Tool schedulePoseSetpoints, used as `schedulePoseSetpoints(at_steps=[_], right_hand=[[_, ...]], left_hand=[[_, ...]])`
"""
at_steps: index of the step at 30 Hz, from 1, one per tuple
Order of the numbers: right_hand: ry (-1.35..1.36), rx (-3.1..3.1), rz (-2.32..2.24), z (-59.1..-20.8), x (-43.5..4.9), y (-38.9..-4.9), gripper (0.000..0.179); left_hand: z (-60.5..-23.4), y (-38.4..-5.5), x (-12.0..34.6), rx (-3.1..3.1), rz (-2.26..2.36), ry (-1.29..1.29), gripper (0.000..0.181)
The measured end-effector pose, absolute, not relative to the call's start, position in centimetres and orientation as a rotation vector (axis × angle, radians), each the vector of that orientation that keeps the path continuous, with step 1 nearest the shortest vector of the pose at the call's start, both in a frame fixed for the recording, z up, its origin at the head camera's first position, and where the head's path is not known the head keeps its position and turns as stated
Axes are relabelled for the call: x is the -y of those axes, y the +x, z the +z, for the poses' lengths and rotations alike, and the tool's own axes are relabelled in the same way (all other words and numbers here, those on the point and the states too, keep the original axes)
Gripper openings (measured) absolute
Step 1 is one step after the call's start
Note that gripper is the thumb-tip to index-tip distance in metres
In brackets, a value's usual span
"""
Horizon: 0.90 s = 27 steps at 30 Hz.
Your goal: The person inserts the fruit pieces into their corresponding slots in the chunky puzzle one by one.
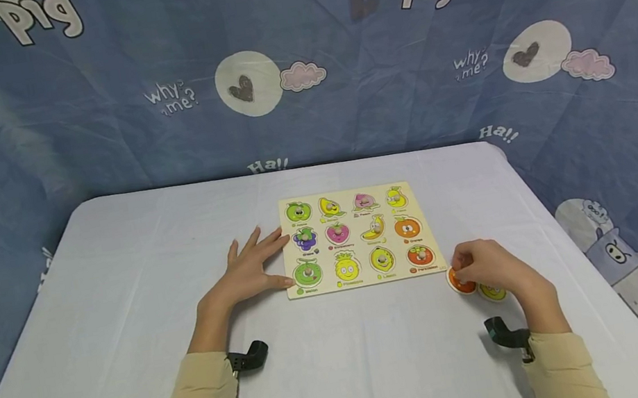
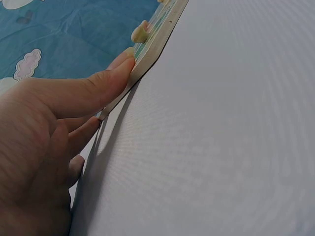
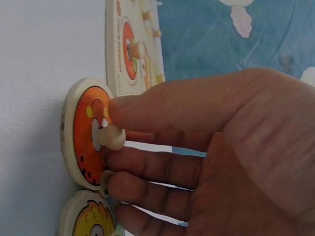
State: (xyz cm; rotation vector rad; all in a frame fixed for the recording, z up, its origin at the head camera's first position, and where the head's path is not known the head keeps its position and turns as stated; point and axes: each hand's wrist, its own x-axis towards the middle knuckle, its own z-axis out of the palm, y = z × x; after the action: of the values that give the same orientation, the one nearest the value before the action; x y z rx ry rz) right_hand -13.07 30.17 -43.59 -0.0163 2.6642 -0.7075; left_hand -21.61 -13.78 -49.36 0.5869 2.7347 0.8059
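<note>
A cream puzzle board [image 1: 367,278] with rows of knobbed fruit pieces lies on the table. My left hand [image 1: 249,267] is at its left edge, fingers spread; the left wrist view shows the thumb [image 2: 115,76] against the board's rim. Off the board's front right corner, my right hand [image 1: 485,264] pinches at the wooden knob [image 3: 115,137] of a round orange puzzle piece [image 3: 83,130]. Its thumb and curled fingers surround the knob in the right wrist view. Right beside that piece is a yellow puzzle piece [image 1: 493,292], partly covered by the hand in the head view.
A white cloth covers the table [image 1: 348,370]. Behind it hangs a blue printed curtain [image 1: 372,98]. Black wrist devices [image 1: 250,357] sit at both sleeve cuffs.
</note>
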Motion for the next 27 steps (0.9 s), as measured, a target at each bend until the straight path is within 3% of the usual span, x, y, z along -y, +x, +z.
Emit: schedulePoseSetpoints(at_steps=[27], right_hand=[[0.013,-2.676,-0.605,-43.33,-29.76,-12.95,0.005]], left_hand=[[-49.35,-21.66,13.74,-2.732,0.805,0.576,0.096]])
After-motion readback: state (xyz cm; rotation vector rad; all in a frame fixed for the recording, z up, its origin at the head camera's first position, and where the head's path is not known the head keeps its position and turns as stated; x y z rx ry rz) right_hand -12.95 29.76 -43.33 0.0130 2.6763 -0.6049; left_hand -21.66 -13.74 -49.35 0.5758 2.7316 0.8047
